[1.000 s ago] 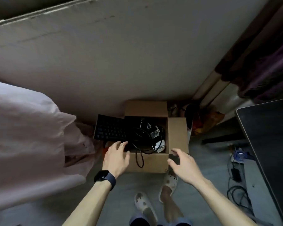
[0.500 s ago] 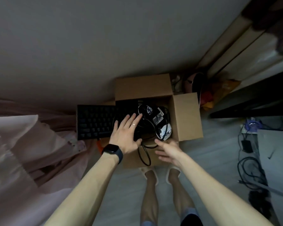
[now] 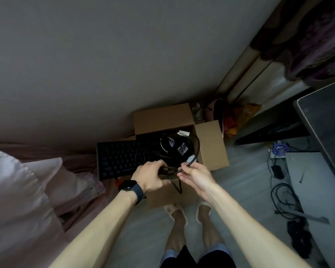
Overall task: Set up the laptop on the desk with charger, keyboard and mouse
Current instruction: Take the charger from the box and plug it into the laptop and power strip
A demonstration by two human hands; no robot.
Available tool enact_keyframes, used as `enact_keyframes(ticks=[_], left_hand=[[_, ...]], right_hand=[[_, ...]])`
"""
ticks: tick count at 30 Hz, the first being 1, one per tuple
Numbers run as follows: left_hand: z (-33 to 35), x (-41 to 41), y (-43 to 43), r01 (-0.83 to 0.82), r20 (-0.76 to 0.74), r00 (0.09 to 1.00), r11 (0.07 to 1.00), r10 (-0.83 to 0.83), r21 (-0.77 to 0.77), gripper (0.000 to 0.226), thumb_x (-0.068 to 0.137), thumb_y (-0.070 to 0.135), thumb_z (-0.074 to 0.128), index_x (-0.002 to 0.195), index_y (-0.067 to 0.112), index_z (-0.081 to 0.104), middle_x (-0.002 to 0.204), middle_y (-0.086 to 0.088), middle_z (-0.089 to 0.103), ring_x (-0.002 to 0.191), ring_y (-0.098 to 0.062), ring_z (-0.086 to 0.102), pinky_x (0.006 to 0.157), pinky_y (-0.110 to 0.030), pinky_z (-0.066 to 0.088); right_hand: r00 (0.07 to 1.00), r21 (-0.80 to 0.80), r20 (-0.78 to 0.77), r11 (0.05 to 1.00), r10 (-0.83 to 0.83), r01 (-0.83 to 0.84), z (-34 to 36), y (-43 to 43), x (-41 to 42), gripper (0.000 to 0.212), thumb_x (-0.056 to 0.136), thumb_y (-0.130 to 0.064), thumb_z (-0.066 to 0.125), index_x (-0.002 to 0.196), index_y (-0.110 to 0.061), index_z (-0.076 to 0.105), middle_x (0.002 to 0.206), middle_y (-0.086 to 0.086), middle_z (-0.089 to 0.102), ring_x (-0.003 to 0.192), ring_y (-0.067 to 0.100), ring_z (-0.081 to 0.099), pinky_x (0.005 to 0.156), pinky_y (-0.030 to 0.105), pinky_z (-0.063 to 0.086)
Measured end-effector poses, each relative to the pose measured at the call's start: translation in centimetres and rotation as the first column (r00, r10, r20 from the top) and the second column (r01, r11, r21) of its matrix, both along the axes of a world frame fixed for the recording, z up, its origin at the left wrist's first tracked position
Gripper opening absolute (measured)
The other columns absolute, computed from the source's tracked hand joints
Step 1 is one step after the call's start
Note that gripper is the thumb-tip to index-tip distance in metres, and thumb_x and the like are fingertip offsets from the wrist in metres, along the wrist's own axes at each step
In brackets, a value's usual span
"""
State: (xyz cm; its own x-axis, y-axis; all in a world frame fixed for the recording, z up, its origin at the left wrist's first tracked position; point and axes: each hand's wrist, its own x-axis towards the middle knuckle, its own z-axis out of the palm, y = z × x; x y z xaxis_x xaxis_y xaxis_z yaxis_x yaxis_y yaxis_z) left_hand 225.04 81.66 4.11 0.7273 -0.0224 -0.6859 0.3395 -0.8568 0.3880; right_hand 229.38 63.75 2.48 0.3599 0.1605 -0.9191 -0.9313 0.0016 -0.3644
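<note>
where both hands were only reaching a moment ago, our left hand point(image 3: 151, 176) and right hand point(image 3: 195, 176) now have fingers point(image 3: 160, 163) curled round the black cable point(image 3: 171, 171), likely the charger's, over the cardboard box point(image 3: 211, 144) beside the keyboard point(image 3: 116, 157), so lifting it to the counter point(image 3: 329, 117) can begin.

My two bare forearms reach forward and down, drawing together in front of me. My left hand point(image 3: 151, 176) is knuckles-up, its fingers curled round a bunch of black cable point(image 3: 171, 168). My right hand point(image 3: 196, 176), just beside it, is turned palm inward, with thumb and forefinger pinching the same cable while my other fingers lie loosely straight beneath.
</note>
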Motion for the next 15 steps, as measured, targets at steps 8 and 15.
enact_keyframes(ticks=[8,15], left_hand=[[4.3,-0.2,-0.6,-0.16,0.045,0.986,0.986,0.162,-0.048,0.036,0.085,0.041,0.064,0.119,0.034,0.056,0.086,0.011,0.059,0.085,-0.014,0.059,0.071,-0.03,0.049],[7.4,0.1,-1.3,-0.153,0.115,0.979,0.978,0.169,-0.141,0.032,0.083,0.063,0.06,0.111,0.046,0.066,0.11,0.006,0.05,0.103,-0.015,0.053,0.093,-0.032,0.047]], right_hand=[[0.999,0.057,0.048,0.998,-0.01,0.007,6.6,-1.7,1.8,0.021,0.095,-0.008,0.065,0.111,0.006,0.065,0.102,0.02,0.071,0.086,0.021,0.073,0.074,0.026,0.061],[0.99,0.124,0.144,0.992,-0.004,-0.014,10.9,-1.9,2.0,0.019,0.096,-0.011,0.064,0.106,0.006,0.066,0.102,0.019,0.073,0.091,0.025,0.073,0.079,0.03,0.061]])
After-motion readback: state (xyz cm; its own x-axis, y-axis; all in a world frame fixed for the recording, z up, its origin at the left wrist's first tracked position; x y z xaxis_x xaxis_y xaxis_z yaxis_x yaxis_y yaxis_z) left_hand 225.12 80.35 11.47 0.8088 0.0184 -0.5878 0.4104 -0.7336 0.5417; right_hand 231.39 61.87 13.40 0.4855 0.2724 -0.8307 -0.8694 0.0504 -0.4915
